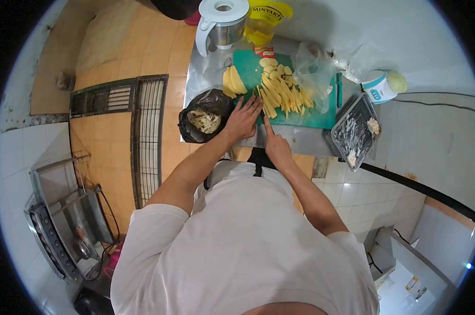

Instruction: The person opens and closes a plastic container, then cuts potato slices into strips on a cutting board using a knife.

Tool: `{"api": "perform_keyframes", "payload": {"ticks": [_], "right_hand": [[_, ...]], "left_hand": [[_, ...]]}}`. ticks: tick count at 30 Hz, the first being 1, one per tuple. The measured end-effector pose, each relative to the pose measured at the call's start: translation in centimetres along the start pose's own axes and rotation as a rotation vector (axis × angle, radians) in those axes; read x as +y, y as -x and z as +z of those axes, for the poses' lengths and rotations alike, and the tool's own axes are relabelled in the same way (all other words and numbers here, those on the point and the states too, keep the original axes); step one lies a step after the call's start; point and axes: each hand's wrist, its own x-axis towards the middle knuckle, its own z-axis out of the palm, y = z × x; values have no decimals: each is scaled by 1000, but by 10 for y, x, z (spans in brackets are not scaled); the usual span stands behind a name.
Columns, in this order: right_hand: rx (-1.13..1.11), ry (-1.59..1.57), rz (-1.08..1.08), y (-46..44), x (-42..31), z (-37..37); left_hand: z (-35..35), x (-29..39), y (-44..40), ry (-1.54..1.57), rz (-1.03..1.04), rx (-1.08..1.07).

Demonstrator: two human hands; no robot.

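On a green cutting board (321,118) lie a pile of yellow potato sticks (287,97), round potato slices (269,63) and a fan of longer slices (233,81) at the left edge. My left hand (243,119) presses down at the board's front edge, its fingertips against potato at the left of the pile; what lies beneath them is mostly hidden. Close beside it, my right hand (277,148) is closed with the index finger stretched forward, around what seems to be a knife; its thin blade (259,107) barely shows between the hands.
A black plastic bag (187,123) with pale scraps stands left of the board. Behind are a white-lidded jug (229,34) and a yellow oil pouch (264,23). To the right lie a clear bag (311,68), a green-handled tool (339,89), a clear tray (350,131) and a white-blue container (378,86).
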Motion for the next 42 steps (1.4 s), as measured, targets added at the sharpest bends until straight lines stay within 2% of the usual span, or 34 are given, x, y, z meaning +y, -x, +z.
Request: {"api": "perform_keyframes", "payload": {"ticks": [21,23,30,32,35,42], "right_hand": [[38,-69,-16,-3,3,26],[38,-19,-9,-7,10,31],[15,-305,20,-21,14,31],[35,-398,13,-24,18,42],[63,-395,6,-20,20,45],[16,-136,68,17,10,15]], "left_hand": [[-8,2,3,-17,-10,-59],[-5,0,1,-10,11,10],[21,11,26,146,-176,-28],[21,13,30,138,-159,-31],[17,15,30,146,-162,-21],[16,11,33,122,-144,-4]]}}
